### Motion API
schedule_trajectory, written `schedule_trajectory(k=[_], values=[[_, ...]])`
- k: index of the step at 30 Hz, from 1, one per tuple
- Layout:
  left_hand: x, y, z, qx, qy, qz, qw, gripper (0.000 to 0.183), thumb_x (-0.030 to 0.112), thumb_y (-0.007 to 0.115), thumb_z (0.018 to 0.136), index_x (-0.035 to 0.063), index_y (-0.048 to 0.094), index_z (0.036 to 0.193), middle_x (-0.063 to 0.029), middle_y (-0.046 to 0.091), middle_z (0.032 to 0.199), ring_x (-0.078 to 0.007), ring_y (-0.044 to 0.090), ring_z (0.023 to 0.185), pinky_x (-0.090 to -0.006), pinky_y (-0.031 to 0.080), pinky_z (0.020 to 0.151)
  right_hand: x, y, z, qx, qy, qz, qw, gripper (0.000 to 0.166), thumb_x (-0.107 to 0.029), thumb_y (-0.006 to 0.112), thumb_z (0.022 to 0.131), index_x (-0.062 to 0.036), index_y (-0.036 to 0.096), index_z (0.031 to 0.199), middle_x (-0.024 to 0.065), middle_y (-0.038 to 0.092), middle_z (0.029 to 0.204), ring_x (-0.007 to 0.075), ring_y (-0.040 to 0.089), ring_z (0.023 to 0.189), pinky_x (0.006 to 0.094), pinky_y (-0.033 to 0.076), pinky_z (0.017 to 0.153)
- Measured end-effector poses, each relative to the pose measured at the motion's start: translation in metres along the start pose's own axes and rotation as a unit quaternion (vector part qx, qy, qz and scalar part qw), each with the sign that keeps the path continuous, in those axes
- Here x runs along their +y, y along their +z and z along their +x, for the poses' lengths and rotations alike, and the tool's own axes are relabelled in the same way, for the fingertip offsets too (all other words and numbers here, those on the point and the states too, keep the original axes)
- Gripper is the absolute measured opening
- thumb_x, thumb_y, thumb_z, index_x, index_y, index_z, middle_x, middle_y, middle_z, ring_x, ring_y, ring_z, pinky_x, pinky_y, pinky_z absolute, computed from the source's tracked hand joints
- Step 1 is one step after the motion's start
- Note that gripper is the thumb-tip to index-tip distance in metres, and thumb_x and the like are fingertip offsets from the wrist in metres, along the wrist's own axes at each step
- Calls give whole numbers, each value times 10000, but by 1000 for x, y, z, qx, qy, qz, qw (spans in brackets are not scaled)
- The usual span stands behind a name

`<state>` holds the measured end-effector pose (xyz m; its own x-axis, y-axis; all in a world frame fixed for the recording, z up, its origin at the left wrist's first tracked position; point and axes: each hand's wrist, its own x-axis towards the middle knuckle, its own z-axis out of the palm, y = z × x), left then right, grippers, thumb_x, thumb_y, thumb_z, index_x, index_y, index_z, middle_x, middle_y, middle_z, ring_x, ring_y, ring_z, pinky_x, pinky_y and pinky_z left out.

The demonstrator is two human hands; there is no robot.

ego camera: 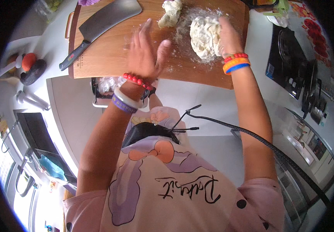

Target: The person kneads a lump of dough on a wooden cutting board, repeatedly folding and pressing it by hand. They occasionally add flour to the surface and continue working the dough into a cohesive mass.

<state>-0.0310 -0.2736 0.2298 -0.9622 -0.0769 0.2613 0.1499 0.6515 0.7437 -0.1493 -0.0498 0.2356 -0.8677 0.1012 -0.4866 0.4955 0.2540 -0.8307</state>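
Note:
A floury mass of dough [205, 37] lies on the right of a wooden cutting board [109, 58]. My right hand [231, 37] stands on edge against the dough's right side, touching or nearly touching it; its fingers are partly hidden. Over the middle of the board is my left hand [145, 52], slightly blurred, thumb and fingers spread, holding nothing. A smaller lump of dough [170, 14] sits between the hands, farther back. Left of my left hand lies a cleaver [109, 20], its black handle [75, 55] towards the board's left edge. Loose flour surrounds the large dough.
Beyond the board's right edge is a black stovetop [284, 58]. Vegetables [33, 68] and a brush [31, 98] lie on the left counter. A plastic-lined container [107, 87] stands below the board's front edge. A black cable [242, 129] crosses in front of my right forearm.

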Motion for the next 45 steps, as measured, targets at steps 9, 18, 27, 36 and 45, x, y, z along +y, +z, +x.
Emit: schedule_trajectory(k=[9, 18, 27, 36, 45], values=[[90, 1, 40, -48, -80, -562, 822, 671, 64, 698, 858, -41, 318, 1401, -150, 510, 1308, -210, 519, 1184, -348, 427, 1009, -94, 7, -103, -60, -44, 286, 955, 396, -376, 480, 980, -33, 572, 1155, 105, 646, 1146, 206, 642, 1045, 341, 514, 900], [105, -33, 47, -54, -138, -636, 757, 445, 60, 636, 906, -33, 466, 1307, -90, 609, 1183, -148, 574, 1094, -286, 472, 924, -109, -22, -135, -171, -161, 243, 941, 448, -170, 584, 923, 34, 458, 1301, 125, 561, 1238, 196, 538, 1159, 346, 413, 1009], [108, -37, 38, -36, -158, -652, 741, 422, 11, 644, 887, -39, 499, 1281, -87, 628, 1150, -140, 593, 1056, -283, 491, 897, -104, -28, -140, -156, -221, 172, 947, 516, -96, 638, 875, 51, 438, 1328, 138, 568, 1241, 198, 546, 1148, 344, 411, 1012], [108, -31, 38, 28, -111, -535, 837, 432, -47, 657, 842, -41, 520, 1251, -119, 623, 1159, -165, 592, 1071, -307, 488, 899, -104, -30, -138, -58, -258, 78, 961, 538, -123, 676, 872, 50, 443, 1325, 146, 580, 1203, 178, 561, 1113, 301, 487, 927], [96, -28, 48, 76, 139, -128, 979, 446, -64, 671, 687, 44, 651, 1119, -131, 644, 1146, -323, 613, 1080, -389, 506, 886, -97, -14, -132, -160, -9, 374, 913, 549, -455, 406, 977, -7, 486, 1283, 86, 562, 1264, 265, 527, 1186, 457, 449, 984]])
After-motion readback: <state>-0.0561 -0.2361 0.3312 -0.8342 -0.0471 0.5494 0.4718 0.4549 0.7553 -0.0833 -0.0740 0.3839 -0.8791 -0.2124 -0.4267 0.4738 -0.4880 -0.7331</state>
